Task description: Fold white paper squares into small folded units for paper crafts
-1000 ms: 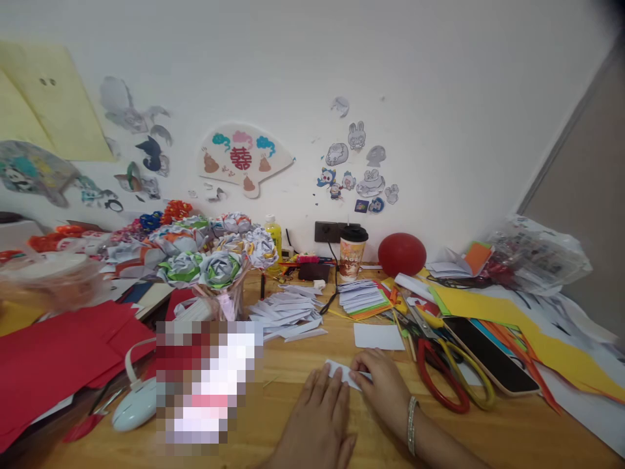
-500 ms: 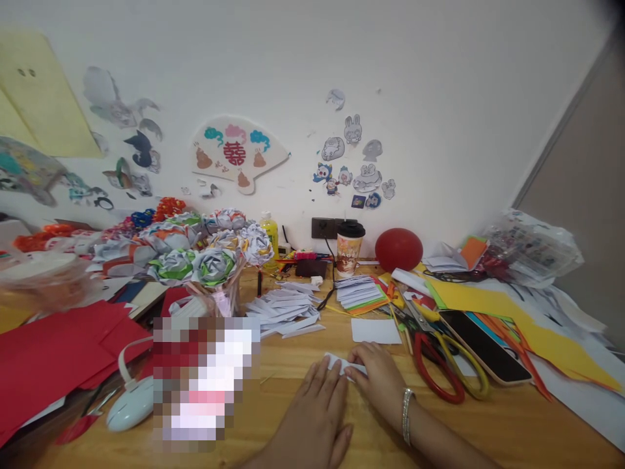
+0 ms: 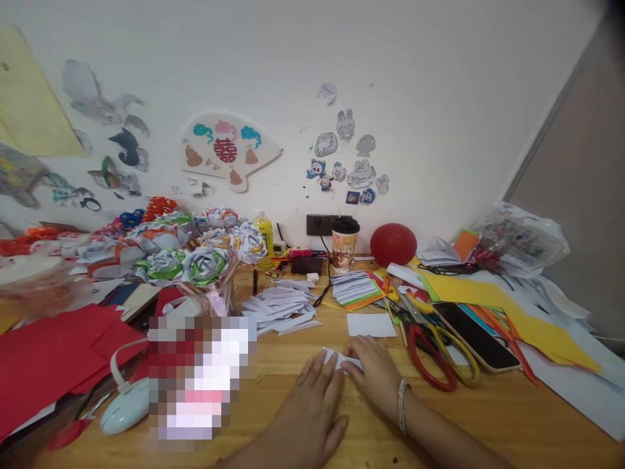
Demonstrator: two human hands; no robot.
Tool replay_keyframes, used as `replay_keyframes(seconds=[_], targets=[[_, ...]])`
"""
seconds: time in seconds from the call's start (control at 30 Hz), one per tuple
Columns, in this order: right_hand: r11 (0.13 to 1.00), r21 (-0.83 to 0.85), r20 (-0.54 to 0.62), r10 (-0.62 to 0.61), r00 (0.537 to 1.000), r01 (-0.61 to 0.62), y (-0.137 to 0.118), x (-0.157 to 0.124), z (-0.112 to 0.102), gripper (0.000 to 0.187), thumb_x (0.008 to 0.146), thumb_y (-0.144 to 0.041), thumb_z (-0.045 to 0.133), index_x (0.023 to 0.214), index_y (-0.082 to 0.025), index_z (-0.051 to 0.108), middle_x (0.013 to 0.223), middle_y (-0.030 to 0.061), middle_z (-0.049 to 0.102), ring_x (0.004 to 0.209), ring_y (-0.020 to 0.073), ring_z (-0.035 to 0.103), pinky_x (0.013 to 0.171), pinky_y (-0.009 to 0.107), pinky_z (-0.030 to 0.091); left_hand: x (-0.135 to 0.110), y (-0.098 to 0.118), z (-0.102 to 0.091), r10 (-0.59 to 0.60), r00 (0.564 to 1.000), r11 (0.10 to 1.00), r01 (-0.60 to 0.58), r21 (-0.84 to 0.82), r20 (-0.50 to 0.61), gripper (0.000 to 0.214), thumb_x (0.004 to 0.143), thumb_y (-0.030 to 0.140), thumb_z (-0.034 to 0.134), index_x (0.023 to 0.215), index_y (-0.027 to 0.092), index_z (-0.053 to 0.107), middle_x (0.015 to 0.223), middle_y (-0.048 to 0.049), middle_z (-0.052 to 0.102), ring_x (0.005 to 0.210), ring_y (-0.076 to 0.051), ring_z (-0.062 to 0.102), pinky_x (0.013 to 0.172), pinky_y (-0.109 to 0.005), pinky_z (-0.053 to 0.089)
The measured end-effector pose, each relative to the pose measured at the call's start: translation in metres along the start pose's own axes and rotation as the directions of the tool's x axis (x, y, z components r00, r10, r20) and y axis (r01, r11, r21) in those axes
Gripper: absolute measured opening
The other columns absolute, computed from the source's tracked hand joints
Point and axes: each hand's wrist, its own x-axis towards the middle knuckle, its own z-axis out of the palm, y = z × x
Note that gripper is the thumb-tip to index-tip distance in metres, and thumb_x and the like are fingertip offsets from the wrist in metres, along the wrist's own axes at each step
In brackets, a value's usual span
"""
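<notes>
My left hand (image 3: 312,407) lies flat on the wooden table (image 3: 488,417), fingers stretched out and pressing one end of a small white paper strip (image 3: 336,357). My right hand (image 3: 374,374), with a bracelet at the wrist, has its fingers curled and pinching the strip's other end. A blank white paper rectangle (image 3: 371,324) lies just beyond the hands. A pile of folded white paper pieces (image 3: 283,306) sits further back to the left.
Red and yellow scissors (image 3: 437,355) and a phone (image 3: 476,335) lie to the right, on coloured paper sheets (image 3: 512,312). A bunch of paper roses (image 3: 195,254), a cup (image 3: 344,244), a red ball (image 3: 393,244), red paper (image 3: 49,358) and a white mouse (image 3: 124,407) surround the work spot.
The view has drifted slightly, so everything sits a little lower-left. Both hands stay on the white strip, barely shifted.
</notes>
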Motion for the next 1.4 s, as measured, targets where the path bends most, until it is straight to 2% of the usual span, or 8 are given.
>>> replay_keyframes(seconds=[0.2,0.43,0.6,0.7,0.8,1.03,1.23,1.4], targets=[[0.990,-0.103,0.075,-0.089,0.993,0.097,0.015,-0.010,-0.015,0.024,0.080,-0.024,0.059,0.103,-0.018,0.058,0.101,0.0080,0.056,0.096,0.0239,0.047,0.083,0.035,0.035,0.000,-0.001,-0.007,-0.011,0.999,1.000,0.010,0.009,0.044,0.052,0.090,0.037,0.044,0.135,0.013,0.036,0.143,-0.0170,0.030,0.132,-0.034,0.024,0.104,-0.050,0.031],[0.971,0.041,0.226,-0.239,0.944,0.236,0.048,-0.012,-0.039,0.050,0.077,-0.033,0.064,0.124,-0.026,0.049,0.110,0.0062,0.053,0.101,0.0235,0.046,0.087,0.035,0.036,-0.003,-0.012,-0.013,-0.060,0.996,0.998,0.061,-0.016,0.062,0.059,0.085,0.044,0.050,0.135,0.015,0.036,0.143,-0.0166,0.029,0.132,-0.033,0.024,0.103,-0.050,0.032],[0.960,0.174,0.182,-0.249,0.951,0.218,0.048,-0.008,-0.040,0.036,0.076,-0.028,0.064,0.112,-0.025,0.059,0.099,0.0036,0.057,0.095,0.0204,0.049,0.084,0.031,0.037,0.001,-0.016,-0.016,-0.099,0.995,0.994,0.098,0.043,0.015,0.054,0.084,0.043,0.053,0.130,0.017,0.044,0.138,-0.0140,0.040,0.126,-0.032,0.037,0.098,-0.048,0.039],[0.956,0.201,0.126,-0.241,0.962,0.213,0.034,-0.008,-0.035,0.023,0.075,-0.020,0.064,0.098,-0.024,0.065,0.094,0.0030,0.059,0.091,0.0189,0.051,0.081,0.030,0.038,0.007,-0.017,-0.009,-0.094,0.992,0.985,0.106,0.138,-0.085,0.035,0.087,0.032,0.050,0.118,0.015,0.054,0.130,-0.0139,0.051,0.116,-0.031,0.049,0.094,-0.046,0.043],[0.945,0.216,0.112,-0.275,0.955,0.247,0.017,-0.010,-0.029,0.021,0.073,-0.014,0.066,0.092,-0.022,0.067,0.092,0.0032,0.060,0.090,0.0178,0.052,0.080,0.029,0.039,0.013,-0.018,-0.003,-0.027,0.980,0.977,0.067,0.203,-0.195,0.029,0.088,0.018,0.046,0.116,0.015,0.052,0.124,-0.0120,0.055,0.107,-0.027,0.054,0.086,-0.040,0.047],[0.861,0.317,0.073,-0.440,0.895,0.397,0.012,-0.012,-0.023,0.018,0.078,-0.015,0.062,0.093,-0.022,0.067,0.091,0.0027,0.065,0.088,0.0153,0.056,0.080,0.028,0.041,0.011,-0.013,-0.012,0.086,0.961,0.984,-0.040,0.174,-0.263,0.020,0.093,0.015,0.038,0.086,0.017,0.056,0.085,-0.0034,0.060,0.076,-0.018,0.054,0.066,-0.029,0.046],[0.817,0.258,-0.004,-0.532,0.847,0.515,0.017,-0.010,-0.020,0.024,0.086,-0.013,0.047,0.091,-0.022,0.068,0.087,0.0032,0.066,0.083,0.0149,0.055,0.076,0.028,0.041,0.010,-0.023,-0.018,0.104,0.956,0.994,-0.093,0.054,-0.274,0.029,0.094,0.013,0.030,0.092,0.018,0.059,0.088,-0.0038,0.061,0.082,-0.016,0.055,0.073,-0.027,0.048],[0.767,0.054,-0.085,-0.634,0.768,0.639,0.016,-0.010,-0.012,0.024,0.088,-0.019,0.047,0.076,-0.022,0.067,0.079,0.0027,0.065,0.076,0.0147,0.052,0.067,0.027,0.039,0.013,-0.033,-0.025,0.264,0.941,0.964,-0.254,0.072,-0.211,0.028,0.095,0.016,0.034,0.082,0.018,0.059,0.095,-0.0044,0.060,0.089,-0.016,0.051,0.078,-0.029,0.044]])
